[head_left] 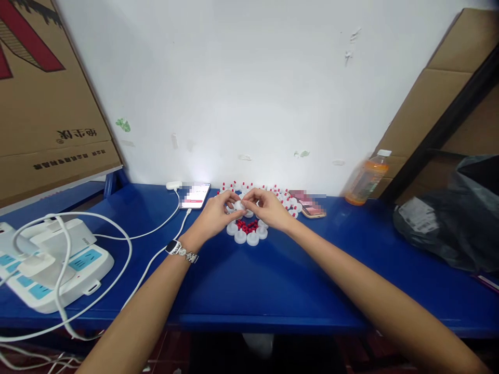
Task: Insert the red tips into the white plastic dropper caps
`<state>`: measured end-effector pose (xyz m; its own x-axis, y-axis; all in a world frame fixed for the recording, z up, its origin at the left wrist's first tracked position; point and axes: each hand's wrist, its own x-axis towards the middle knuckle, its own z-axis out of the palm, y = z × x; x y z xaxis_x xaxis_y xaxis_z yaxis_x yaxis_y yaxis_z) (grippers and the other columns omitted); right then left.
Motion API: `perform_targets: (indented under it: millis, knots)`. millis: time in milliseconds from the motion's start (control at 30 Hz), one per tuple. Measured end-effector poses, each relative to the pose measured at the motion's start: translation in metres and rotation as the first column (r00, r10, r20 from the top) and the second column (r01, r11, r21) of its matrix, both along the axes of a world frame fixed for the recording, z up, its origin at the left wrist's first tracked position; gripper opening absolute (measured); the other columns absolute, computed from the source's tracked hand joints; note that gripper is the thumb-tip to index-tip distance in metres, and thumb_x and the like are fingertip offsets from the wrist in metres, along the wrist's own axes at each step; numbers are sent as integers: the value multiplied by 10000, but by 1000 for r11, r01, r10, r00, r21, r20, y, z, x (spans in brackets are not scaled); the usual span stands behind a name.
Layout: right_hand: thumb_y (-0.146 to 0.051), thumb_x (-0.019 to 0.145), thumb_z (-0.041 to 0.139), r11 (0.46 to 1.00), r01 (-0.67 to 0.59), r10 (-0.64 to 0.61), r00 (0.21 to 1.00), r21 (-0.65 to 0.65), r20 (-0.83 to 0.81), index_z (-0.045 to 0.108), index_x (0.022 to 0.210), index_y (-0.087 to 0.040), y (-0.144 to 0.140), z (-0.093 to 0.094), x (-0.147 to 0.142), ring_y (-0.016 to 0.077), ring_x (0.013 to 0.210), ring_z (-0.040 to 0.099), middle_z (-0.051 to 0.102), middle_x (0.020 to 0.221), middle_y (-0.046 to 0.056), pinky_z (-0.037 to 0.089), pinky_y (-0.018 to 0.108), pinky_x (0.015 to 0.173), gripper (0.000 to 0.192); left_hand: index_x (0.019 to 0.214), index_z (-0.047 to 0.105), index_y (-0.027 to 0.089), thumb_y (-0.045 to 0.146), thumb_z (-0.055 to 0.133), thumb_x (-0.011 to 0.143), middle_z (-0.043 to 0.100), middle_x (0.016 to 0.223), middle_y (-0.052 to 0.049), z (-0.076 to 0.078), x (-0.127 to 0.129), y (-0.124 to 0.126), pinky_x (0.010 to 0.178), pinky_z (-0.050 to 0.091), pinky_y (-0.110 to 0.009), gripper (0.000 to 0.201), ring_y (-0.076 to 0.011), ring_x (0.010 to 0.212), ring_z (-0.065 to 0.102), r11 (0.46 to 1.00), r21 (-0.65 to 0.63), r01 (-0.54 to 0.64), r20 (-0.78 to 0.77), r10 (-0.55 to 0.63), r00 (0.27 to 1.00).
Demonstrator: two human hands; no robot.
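Left hand and right hand pinched together at one white piece; slips, knocks likeliest trouble

Both hands closed to fingertip pinches, meeting over the worktop. Left thumb and fingers grip the white piece; right fingertips meet it. Can't tell whether the right also has a red bit. Risk: small, smooth-looking part, could pop out if squeezed off-centre.

Clock centred on the hands. 6 o'clock, just below: loose red pieces, ringed on the near side by white caps. A dropped part or dipping finger could scatter the reds; far side partly hidden by the hands, so a bad seat could go unnoticed.

11 to 3 o'clock: red-tipped caps, crowded, several near the right hand. A knuckle could topple some.

9 o'clock: lit phone, its white cable passing just beside the left wrist. Snagging it could drag the phone. 3 o'clock: second phone, right beside the caps; shifting it might shove them. Further, between 2 and 3: orange drink bottle, capped, low spill risk. 8 o'clock: power strip, looped cables.
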<state>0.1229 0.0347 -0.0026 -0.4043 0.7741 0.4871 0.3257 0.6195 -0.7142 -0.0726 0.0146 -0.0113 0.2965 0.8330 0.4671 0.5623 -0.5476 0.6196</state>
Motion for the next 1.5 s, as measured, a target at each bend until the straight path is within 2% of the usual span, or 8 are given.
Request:
perform_targets:
  millis: [200, 367, 500, 767, 967, 1267, 1400, 1500]
  knots:
    - [-227, 837, 610, 970, 200, -217, 969, 137, 121, 681, 846, -147, 62, 14, -13, 148, 736, 639, 722, 798, 49, 469, 261, 717, 107, 1174, 546, 170, 495, 676, 823, 648, 1169, -109, -4, -7, 5, 782, 519, -357, 496, -221, 927, 636, 983, -4, -185, 4, 185, 983]
    - [-200, 835, 589, 927, 263, -369, 778, 269, 509, 709, 902, -162, 111, 13, -33, 178, 824, 658, 740, 905, 79, 460, 260, 741, 142, 951, 623, 169, 460, 596, 880, 666, 1029, -98, -8, -9, 9, 810, 507, -375, 300, -232, 906, 628, 981, 9, -193, -103, 193, 976]
    - [-197, 832, 579, 922, 258, -387, 658, 290, 646, 729, 893, -176, 122, 6, -46, 214, 903, 659, 746, 946, 92, 451, 290, 796, 163, 939, 633, 176, 471, 593, 878, 650, 1006, -91, -11, -9, 10, 802, 500, -376, 304, -228, 884, 614, 984, 14, -178, -109, 179, 978]
    - [-284, 827, 615, 934, 260, -355, 588, 246, 727, 746, 909, -200, 141, 8, -49, 245, 970, 659, 751, 969, 84, 448, 346, 894, 176, 912, 646, 180, 454, 593, 885, 619, 959, -74, -5, -6, 6, 788, 485, -374, 280, -207, 810, 603, 977, -33, -210, -122, 205, 971]
    - [-303, 848, 600, 889, 331, -456, 570, 317, 683, 700, 1055, -113, 150, 9, -66, 306, 1073, 636, 704, 1117, 200, 434, 394, 939, 299, 897, 641, 186, 468, 565, 901, 615, 955, -78, -11, -7, 10, 805, 492, -388, 292, -232, 867, 607, 980, 4, -200, -131, 198, 971]
    - [-239, 873, 540, 859, 417, -511, 681, 297, 524, 682, 954, -161, 124, 19, -59, 234, 932, 666, 735, 1001, 135, 467, 318, 817, 181, 966, 611, 184, 445, 533, 924, 616, 1029, -87, -15, -7, 11, 832, 507, -395, 275, -219, 868, 613, 986, 40, -164, -124, 168, 978]
    - [-264, 849, 558, 954, 298, -300, 946, 34, 123, 593, 825, -181, 67, 21, -32, 166, 707, 639, 716, 790, 57, 455, 270, 664, 93, 1241, 492, 182, 443, 532, 932, 545, 1224, -119, -10, 0, 4, 859, 504, -388, 406, -199, 893, 602, 971, 125, -203, -41, 209, 977]
    - [-389, 881, 556, 980, 152, -168, 978, -129, -126, 527, 821, -201, 21, 9, -17, 148, 619, 591, 672, 704, 19, 432, 264, 599, 200, 1346, 406, 198, 443, 542, 934, 519, 1274, -122, -6, 10, -4, 808, 512, -351, 498, -199, 934, 598, 973, 162, -168, 14, 167, 986]
